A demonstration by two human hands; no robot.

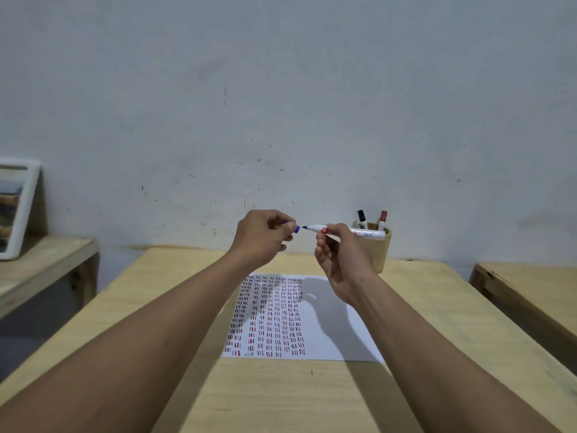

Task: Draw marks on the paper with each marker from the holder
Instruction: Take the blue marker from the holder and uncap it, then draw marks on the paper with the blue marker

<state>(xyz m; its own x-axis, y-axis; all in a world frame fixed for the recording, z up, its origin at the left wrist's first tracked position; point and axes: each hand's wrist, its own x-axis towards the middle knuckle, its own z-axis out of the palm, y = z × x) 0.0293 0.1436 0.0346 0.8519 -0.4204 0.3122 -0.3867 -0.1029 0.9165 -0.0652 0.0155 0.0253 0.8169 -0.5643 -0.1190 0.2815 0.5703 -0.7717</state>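
My right hand [340, 260] holds a white marker [368, 233] level above the table, its blue tip pointing left. My left hand [262, 237] pinches the blue cap [295, 228], which sits a small gap away from the tip. Below both hands lies a white paper [337, 326] with several columns of short red and dark marks over its left half. A wooden holder [382, 250] stands behind my right hand with a black-capped marker [362, 217] and a red-capped marker [382, 218] upright in it.
The paper rests on a light wooden table [281, 392] against a pale wall. A lower wooden shelf [43, 260] at left carries a white-framed picture [15, 207]. Another wooden table [530, 289] stands at right across a narrow gap.
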